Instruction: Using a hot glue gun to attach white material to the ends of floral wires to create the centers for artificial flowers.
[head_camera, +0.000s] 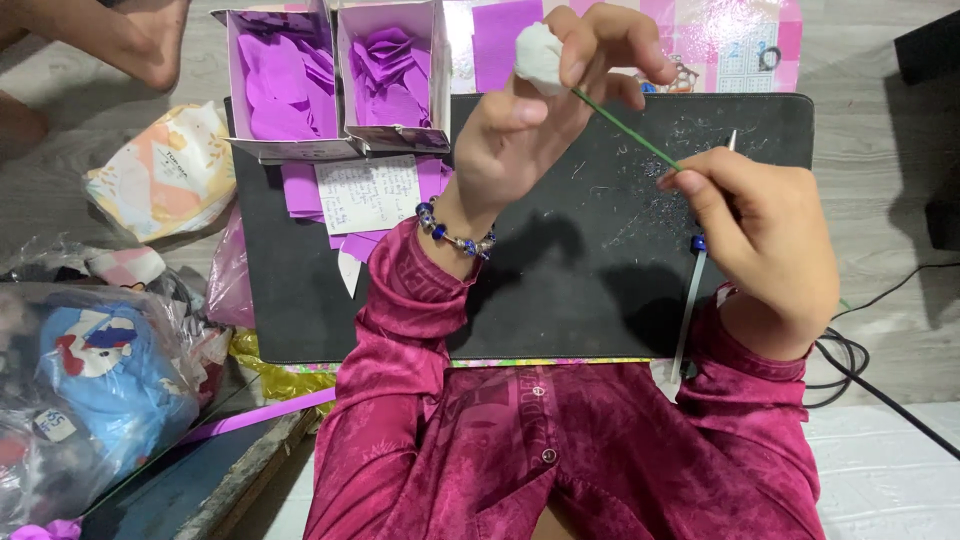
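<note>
Ball (538, 57) white, in left hand (540, 115) fingertips | green stem (625, 132) pinched by right hand (765, 235)

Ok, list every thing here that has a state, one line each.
white ball: pinched in the left hand, raised over the mat
green stem: straight, one end at the ball, other end held by the right hand
two white boxes: open, holding purple paper petals
black mat: flat, speckled with scraps
plastic bag: lying beside the mat, stuffed
</note>
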